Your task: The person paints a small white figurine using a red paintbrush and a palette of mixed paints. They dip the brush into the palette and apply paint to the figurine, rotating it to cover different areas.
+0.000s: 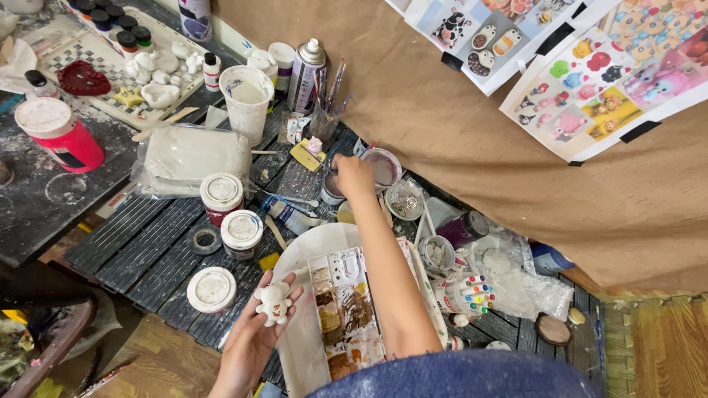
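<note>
A dark slatted table (pixel 133 243) is crowded with craft supplies against brown paper (pixel 457 110). A bag of white clay (pixel 193 156), a white tray (pixel 299 339) with a paint palette (pixel 346 309), and lidded jars (pixel 221 195) surround the hands. The right hand (pixel 354 177), clenched on a brush, reaches a small cup (pixel 332 190). The left hand (pixel 254 335) cradles a white figurine (pixel 274 302) near the tray's left edge.
</note>
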